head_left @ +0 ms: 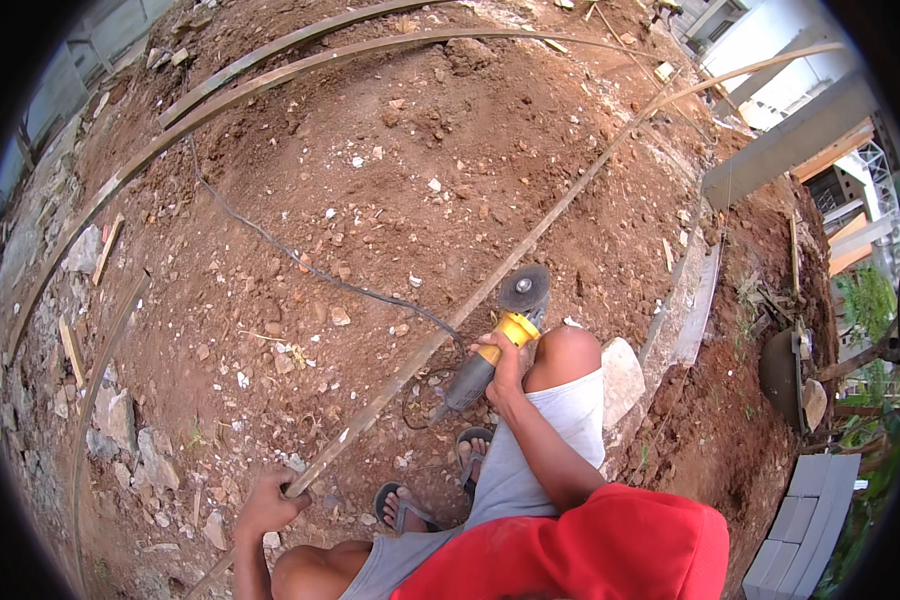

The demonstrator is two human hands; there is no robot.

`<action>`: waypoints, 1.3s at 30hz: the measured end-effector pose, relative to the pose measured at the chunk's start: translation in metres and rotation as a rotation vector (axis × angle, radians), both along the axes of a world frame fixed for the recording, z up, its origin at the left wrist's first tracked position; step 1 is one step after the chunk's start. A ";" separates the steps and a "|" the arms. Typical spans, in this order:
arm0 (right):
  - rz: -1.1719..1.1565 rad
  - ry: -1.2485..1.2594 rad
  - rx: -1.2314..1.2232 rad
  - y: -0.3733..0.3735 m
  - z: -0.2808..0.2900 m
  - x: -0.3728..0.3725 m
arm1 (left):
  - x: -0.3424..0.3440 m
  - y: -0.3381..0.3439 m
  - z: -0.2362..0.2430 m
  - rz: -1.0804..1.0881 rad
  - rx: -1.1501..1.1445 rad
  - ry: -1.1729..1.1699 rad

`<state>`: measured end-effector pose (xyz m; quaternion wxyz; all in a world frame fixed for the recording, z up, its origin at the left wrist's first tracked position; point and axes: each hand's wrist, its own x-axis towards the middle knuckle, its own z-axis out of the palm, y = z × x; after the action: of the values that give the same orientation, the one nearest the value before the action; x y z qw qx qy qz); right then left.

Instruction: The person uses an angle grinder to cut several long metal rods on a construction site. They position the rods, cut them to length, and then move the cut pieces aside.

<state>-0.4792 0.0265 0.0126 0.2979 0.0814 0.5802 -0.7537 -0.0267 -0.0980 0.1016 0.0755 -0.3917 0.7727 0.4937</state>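
On reddish, stony ground (370, 230), a long, narrow bar (400, 377) is being held at its near part by the left hand (270, 500), whose fingers are being kept curled around it. Its long axis is being carried diagonally, from the lower left beside the person's left knee to the far upper right.

Just right of the bar's middle, near the bent right knee (568, 352), a yellow and grey angle grinder (516, 327) is being gripped by the right hand (505, 362), its fingers being wrapped closely about the body. The grinder's long axis is being slanted a little more steeply than the bar: the dark round disc (523, 289) is being pointed away from the person and slightly right, its flat face being turned upward, while the grey rear end is being directed back toward the sandalled feet. Whether the disc is being touched to the bar cannot be told. From the upper left, a dark cable (320, 273) is being trailed toward the grinder.
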 end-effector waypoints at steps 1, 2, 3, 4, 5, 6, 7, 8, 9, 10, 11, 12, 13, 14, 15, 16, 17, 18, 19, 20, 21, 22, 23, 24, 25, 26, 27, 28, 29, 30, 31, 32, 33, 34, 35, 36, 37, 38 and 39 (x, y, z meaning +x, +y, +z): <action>-0.004 0.022 0.012 0.005 -0.006 -0.006 | -0.007 -0.001 0.007 0.021 0.074 -0.057; 0.014 0.051 0.021 0.005 0.001 -0.004 | -0.017 -0.001 0.019 0.050 0.147 -0.115; 0.032 0.080 0.028 0.007 0.008 -0.002 | -0.020 -0.001 0.025 0.081 0.219 -0.172; 0.045 0.121 0.026 0.005 0.019 -0.007 | -0.017 -0.001 0.022 0.124 0.201 -0.156; 0.061 0.143 0.010 0.009 0.017 -0.012 | -0.011 0.003 0.015 0.171 0.184 -0.141; 0.085 0.138 -0.018 0.014 0.017 -0.018 | -0.006 0.006 0.010 0.219 0.167 -0.126; 0.108 0.128 -0.045 0.018 0.017 -0.022 | -0.009 0.008 0.017 0.293 0.150 -0.126; 0.133 0.112 -0.071 0.021 0.018 -0.024 | -0.016 0.012 0.031 0.370 0.133 -0.130; 0.135 0.022 -0.084 0.026 0.022 -0.026 | -0.023 0.016 0.044 0.446 0.116 -0.135; 0.139 -0.071 -0.101 0.025 0.034 -0.026 | -0.025 0.016 0.053 0.426 0.081 -0.149; 0.213 -0.188 -0.193 0.027 0.045 -0.029 | -0.024 0.017 0.061 0.405 0.056 -0.170; 0.210 -0.188 -0.217 0.020 0.067 -0.026 | -0.023 0.021 0.068 0.389 0.041 -0.190; 0.211 -0.172 -0.273 0.019 0.079 -0.030 | -0.025 0.021 0.078 0.385 0.064 -0.183; 0.276 -0.126 -0.331 0.016 0.095 -0.032 | -0.027 0.021 0.088 0.385 0.090 -0.178; 0.321 -0.113 -0.410 0.010 0.110 -0.035 | -0.027 0.020 0.094 0.385 0.119 -0.174; 0.360 -0.126 -0.485 0.008 0.123 -0.038 | -0.028 0.019 0.095 0.378 0.160 -0.183; 0.397 -0.143 -0.567 0.005 0.136 -0.042 | -0.029 0.017 0.095 0.374 0.195 -0.192; 0.430 -0.161 -0.648 0.000 0.144 -0.044 | -0.030 0.015 0.095 0.367 0.231 -0.201; 0.467 -0.202 -0.708 -0.008 0.152 -0.042 | -0.030 0.010 0.084 0.356 0.259 -0.236; 0.500 -0.243 -0.769 -0.015 0.158 -0.040 | -0.026 0.015 0.063 0.338 0.239 -0.215; 0.534 -0.279 -0.835 -0.023 0.164 -0.038 | -0.023 0.020 0.034 0.318 0.211 -0.189; 0.549 -0.299 -0.847 -0.032 0.170 -0.032 | -0.020 0.026 0.006 0.299 0.180 -0.163; 0.565 -0.319 -0.858 -0.042 0.174 -0.022 | -0.016 0.044 -0.027 0.295 0.011 -0.161; 0.584 -0.334 -0.873 -0.054 0.178 -0.014 | -0.012 0.064 -0.063 0.290 -0.163 -0.156; 0.584 -0.334 -0.849 -0.060 0.175 -0.011 | -0.020 0.067 -0.066 0.265 -0.328 -0.151; 0.581 -0.314 -0.795 -0.063 0.174 -0.007 | -0.022 0.066 -0.067 0.265 -0.259 -0.186; 0.580 -0.295 -0.742 -0.067 0.175 -0.002 | -0.023 0.065 -0.068 0.267 -0.189 -0.222; 0.581 -0.284 -0.675 -0.068 0.173 0.004 | -0.025 0.066 -0.062 0.274 -0.104 -0.263; 0.591 -0.266 -0.644 -0.072 0.169 0.008 | -0.024 0.068 -0.065 0.307 -0.116 -0.216; 0.548 -0.296 -0.621 -0.072 0.161 0.014 | -0.023 0.069 -0.073 0.341 -0.129 -0.169; 0.517 -0.335 -0.597 -0.074 0.151 0.021 | -0.019 0.071 -0.075 0.389 -0.145 -0.129; 0.485 -0.368 -0.586 -0.078 0.144 0.027 | -0.017 0.061 -0.070 0.304 -0.085 -0.124; 0.474 -0.443 -0.617 -0.079 0.138 0.035 | -0.013 0.046 -0.065 0.215 -0.025 -0.119; 0.483 -0.523 -0.644 -0.076 0.132 0.039 | -0.009 0.031 -0.057 0.125 0.039 -0.116; 0.484 -0.597 -0.673 -0.072 0.127 0.040 | -0.010 0.010 -0.046 0.124 -0.173 -0.086; 0.479 -0.666 -0.702 -0.067 0.120 0.041 | -0.015 -0.016 -0.031 0.112 -0.384 -0.053; 0.458 -0.686 -0.677 -0.059 0.113 0.039 | -0.029 -0.050 -0.001 0.179 -0.413 -0.129; 0.469 -0.726 -0.664 -0.056 0.110 0.038 | -0.038 -0.087 0.022 0.264 -0.556 -0.039; 0.460 -0.739 -0.649 -0.048 0.111 0.039 | -0.052 -0.122 0.050 0.343 -0.792 0.011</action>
<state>-0.4405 -0.0219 0.1237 0.6491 0.1157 0.1773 -0.7307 -0.0788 -0.2204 0.1520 -0.1681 -0.5106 0.8266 0.1665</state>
